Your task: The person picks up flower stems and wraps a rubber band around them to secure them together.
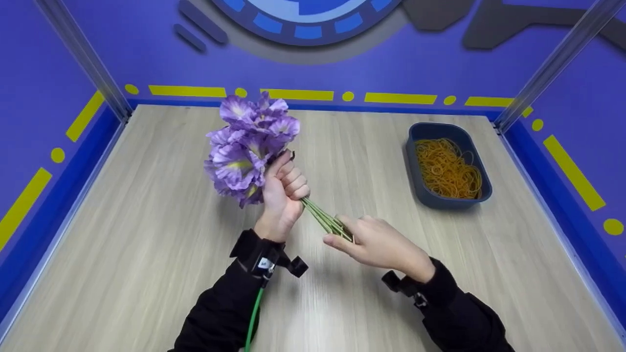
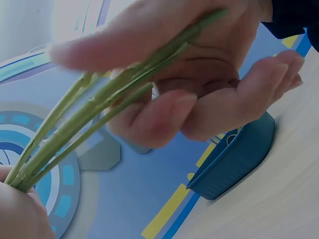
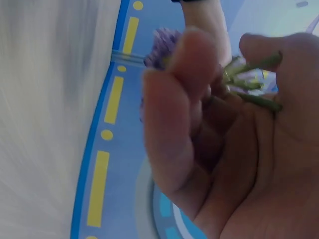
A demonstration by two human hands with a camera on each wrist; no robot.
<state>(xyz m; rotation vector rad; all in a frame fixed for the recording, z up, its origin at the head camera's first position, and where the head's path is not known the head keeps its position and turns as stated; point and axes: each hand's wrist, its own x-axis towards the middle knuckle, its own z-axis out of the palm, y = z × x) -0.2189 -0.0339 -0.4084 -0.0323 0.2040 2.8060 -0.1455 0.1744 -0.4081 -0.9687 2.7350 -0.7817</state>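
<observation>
My left hand [image 1: 284, 193] grips a bunch of purple artificial flowers [image 1: 239, 164] just below the blooms, its fingers wrapped round the green stems [image 1: 319, 214]. The blooms lean to the upper left, and the stems slant down to the right. At the cut ends is my right hand [image 1: 384, 244]. In the left wrist view its thumb [image 2: 94, 52] lies along the stems and its fingers are loosely bent, with space around the stems. The right wrist view shows the stem ends [image 3: 254, 87] between thumb and palm.
A dark blue plastic tub [image 1: 425, 195] full of yellow-brown rubber bands [image 1: 447, 168] stands at the right of the wooden table [image 1: 122, 274]. Blue-purple panels with yellow marks [image 1: 401, 98] and metal posts enclose the table. A green cable [image 1: 254, 318] runs along my left sleeve.
</observation>
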